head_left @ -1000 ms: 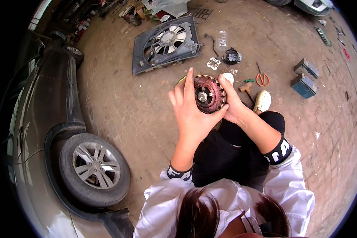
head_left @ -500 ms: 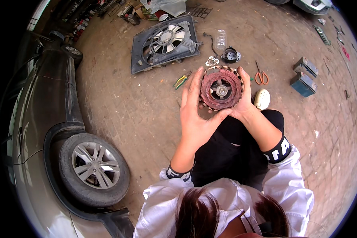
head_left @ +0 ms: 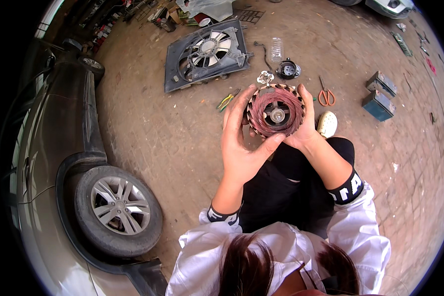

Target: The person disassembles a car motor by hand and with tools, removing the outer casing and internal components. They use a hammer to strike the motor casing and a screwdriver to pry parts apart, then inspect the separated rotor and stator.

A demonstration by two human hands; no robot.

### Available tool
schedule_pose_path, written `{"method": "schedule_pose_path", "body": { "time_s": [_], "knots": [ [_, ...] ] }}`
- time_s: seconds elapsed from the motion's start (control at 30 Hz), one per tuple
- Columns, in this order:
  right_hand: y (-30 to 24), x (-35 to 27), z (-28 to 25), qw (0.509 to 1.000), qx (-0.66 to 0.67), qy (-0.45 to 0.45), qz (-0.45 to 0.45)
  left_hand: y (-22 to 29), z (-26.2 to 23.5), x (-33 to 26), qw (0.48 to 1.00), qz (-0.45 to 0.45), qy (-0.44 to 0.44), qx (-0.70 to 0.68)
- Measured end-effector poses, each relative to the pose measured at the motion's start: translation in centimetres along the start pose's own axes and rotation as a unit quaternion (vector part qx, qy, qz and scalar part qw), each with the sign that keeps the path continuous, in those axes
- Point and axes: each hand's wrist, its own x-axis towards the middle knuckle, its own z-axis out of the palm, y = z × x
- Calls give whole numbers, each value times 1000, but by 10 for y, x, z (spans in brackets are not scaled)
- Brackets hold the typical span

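Note:
In front of me I hold an alternator stator (head_left: pixel 293 112), a ring of reddish-brown copper windings with a dark toothed rim. Inside the ring sits a metal hub (head_left: pixel 277 116) with a round centre and spoke-like arms. My left hand (head_left: pixel 241 148) is closed round the stator's left side, its thumb lying along the lower edge. Round the right side curls my right hand (head_left: pixel 305 129), fingers up along the rim and palm beneath. The undersides of the part and some fingertips are hidden.
Beyond my hands lie a black round housing (head_left: pixel 288 69), a small metal part (head_left: pixel 265 77), pliers (head_left: pixel 228 99), orange-handled scissors (head_left: pixel 326 97) and a clear bottle (head_left: pixel 277 49). A radiator fan (head_left: pixel 208 47) lies farther off. Two batteries (head_left: pixel 379 105) stand right; a car wheel (head_left: pixel 118 204) is at left.
The stator has turned and tilted slightly, so more of its dark toothed rim shows at the upper left. My left fingers have shifted a little; both hands still hold it.

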Motion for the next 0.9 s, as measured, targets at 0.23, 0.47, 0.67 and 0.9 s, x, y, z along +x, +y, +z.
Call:
{"method": "schedule_pose_path", "body": {
  "time_s": [0.23,0.47,0.67,0.9],
  "knots": [
    [3,-1,-21,998,-29,-63,5,13,0,12,994,47,88,46],
    [2,-4,-18,993,-107,-46,-19,19,-2,9,980,82,97,155],
    [2,-3,-6,998,-51,-17,-14,7,-2,10,985,-23,124,121],
    [-2,7,8,998,-22,42,44,-23,-3,29,979,-161,101,-77]
  ]
}}
